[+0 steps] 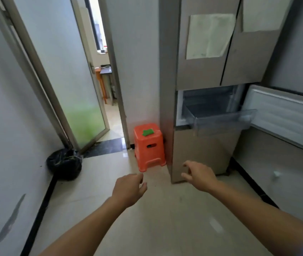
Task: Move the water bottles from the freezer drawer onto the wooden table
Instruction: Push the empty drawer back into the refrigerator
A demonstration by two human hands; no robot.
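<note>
The freezer drawer [221, 121] is seen pulled out of the fridge [202, 71], with the freezer door [285, 115] swung open to the right. No bottles are seen in it, though its floor is partly hidden, so it cannot be told whether any are left. Both hands are held out low before the fridge: the left hand [128, 189] and right hand [198, 176] are empty, their fingers [187, 164] loosely curled and apart. What may be the wooden desk [100, 78] is glimpsed through the doorway. No carrying is shown, and the task is judged either nearly finished or barely started.
</note>
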